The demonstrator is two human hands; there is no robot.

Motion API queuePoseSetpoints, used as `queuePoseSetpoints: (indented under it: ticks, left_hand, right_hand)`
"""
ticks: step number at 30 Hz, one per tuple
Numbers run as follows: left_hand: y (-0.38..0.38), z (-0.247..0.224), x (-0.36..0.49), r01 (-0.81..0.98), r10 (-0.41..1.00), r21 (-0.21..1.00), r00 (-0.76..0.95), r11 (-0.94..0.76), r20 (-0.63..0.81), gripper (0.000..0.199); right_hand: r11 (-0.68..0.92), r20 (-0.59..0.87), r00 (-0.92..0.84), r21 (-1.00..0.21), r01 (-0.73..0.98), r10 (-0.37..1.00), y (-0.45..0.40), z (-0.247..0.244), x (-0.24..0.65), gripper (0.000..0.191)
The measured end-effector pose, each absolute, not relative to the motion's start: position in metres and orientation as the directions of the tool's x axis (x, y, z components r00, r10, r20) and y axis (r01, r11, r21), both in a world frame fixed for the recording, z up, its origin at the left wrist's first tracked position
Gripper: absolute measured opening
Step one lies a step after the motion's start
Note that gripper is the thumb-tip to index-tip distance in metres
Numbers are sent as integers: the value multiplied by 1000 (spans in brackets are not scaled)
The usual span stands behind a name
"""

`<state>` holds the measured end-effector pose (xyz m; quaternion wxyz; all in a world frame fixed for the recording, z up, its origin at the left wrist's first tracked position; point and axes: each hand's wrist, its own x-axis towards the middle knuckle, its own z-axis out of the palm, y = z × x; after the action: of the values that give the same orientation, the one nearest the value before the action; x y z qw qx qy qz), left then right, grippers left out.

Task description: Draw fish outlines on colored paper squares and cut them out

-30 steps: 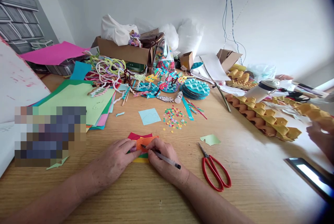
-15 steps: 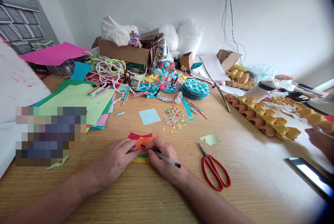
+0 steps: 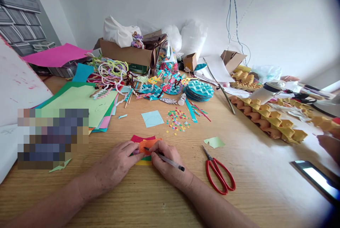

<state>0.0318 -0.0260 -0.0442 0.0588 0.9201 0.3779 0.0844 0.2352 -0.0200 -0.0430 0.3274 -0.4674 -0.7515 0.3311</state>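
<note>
A small piece of orange paper (image 3: 148, 146) with a drawn outline lies on red, green and yellow paper pieces on the table. My left hand (image 3: 120, 157) presses its left edge down between bent fingers and thumb. A pen (image 3: 170, 162) with a clear barrel is gripped in my right hand (image 3: 166, 157), its tip touching the orange paper. To the right lie red-handled scissors (image 3: 220, 171) and a light green paper scrap (image 3: 214, 142). A pale blue paper square (image 3: 152, 118) with a faint drawn line is beyond my hands.
Paper confetti dots (image 3: 176, 119) lie ahead. Coloured sheets (image 3: 71, 102) are stacked left, beside a blurred-out patch. Teal scalloped discs (image 3: 199, 90), pipe cleaners (image 3: 111, 72) and paper fish stand further back. Egg cartons (image 3: 268, 118), a phone (image 3: 316, 178) and another person's hand (image 3: 328, 144) are right.
My hands, the pen and the orange paper look almost unmoved; the view shifts very slightly. At the right edge, the other person's hand has moved a little.
</note>
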Motion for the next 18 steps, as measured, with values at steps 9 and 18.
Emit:
queuePoseSetpoints:
  ticks: [9, 18]
  left_hand:
    - [-26, -43, 32, 679, 701, 177, 702, -713, 128, 35]
    - [-26, -41, 32, 674, 701, 197, 701, -712, 134, 33]
  right_hand:
    - [351, 195, -352, -813, 464, 915, -19, -44, 235, 13]
    - [346, 186, -352, -809, 475, 917, -20, -44, 235, 13]
